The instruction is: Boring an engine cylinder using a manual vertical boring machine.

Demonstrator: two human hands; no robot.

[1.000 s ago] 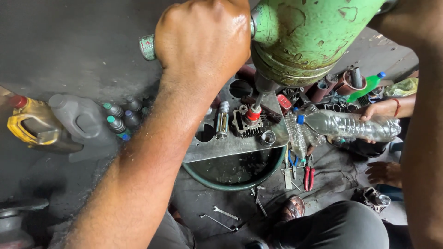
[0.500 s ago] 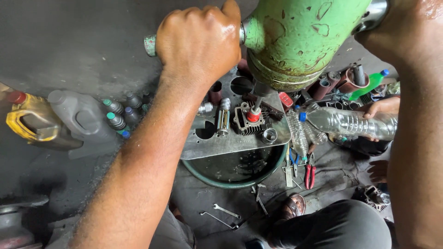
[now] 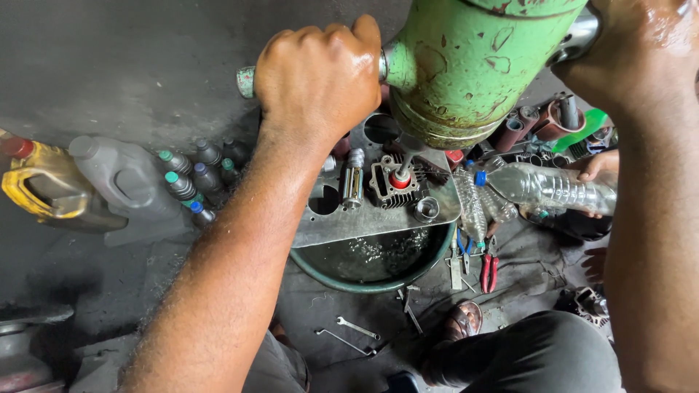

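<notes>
My left hand [image 3: 317,76] is closed around the left side handle of a big green drill [image 3: 473,65] with chipped paint. My right hand [image 3: 641,51] grips the shiny handle on its right side. The drill's spindle points down into a small engine cylinder block [image 3: 393,182] with a red bore, which rests on a grey metal plate [image 3: 349,222]. The plate lies across a green basin [image 3: 375,266] holding dark liquid. Another person's hand [image 3: 593,167] holds a clear plastic bottle [image 3: 546,188] with a blue cap beside the block.
A yellow oil can [image 3: 36,185], a grey jug [image 3: 120,178] and several small bottles [image 3: 186,182] stand at the left. Spanners [image 3: 349,335] and red-handled pliers [image 3: 488,271] lie on the dark floor. Metal cylinder parts [image 3: 546,120] sit at the upper right. A person's knee [image 3: 539,356] is low right.
The drill and both hands have shifted slightly right and up in view. The spindle now sits over the red bore of the block. The bottle stays beside it.
</notes>
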